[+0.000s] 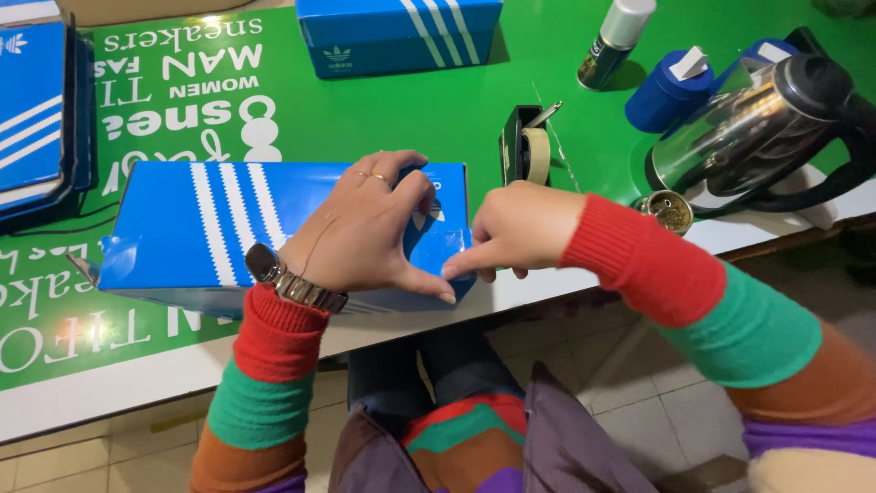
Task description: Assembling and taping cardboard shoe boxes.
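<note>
Three blue shoeboxes, one kettle

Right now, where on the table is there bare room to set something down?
Free: the green mat between the far blue box and the box under both hands. Also between tape dispenser and spray can. Crowded: right, around the kettle and blue rolls.

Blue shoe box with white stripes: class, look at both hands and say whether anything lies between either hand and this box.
Nothing visible does. The left hand lies flat on the blue shoe box near its right end, and the right hand presses a fingertip on that end's corner. The tape dispenser stands behind them on the green table, apart.
</note>
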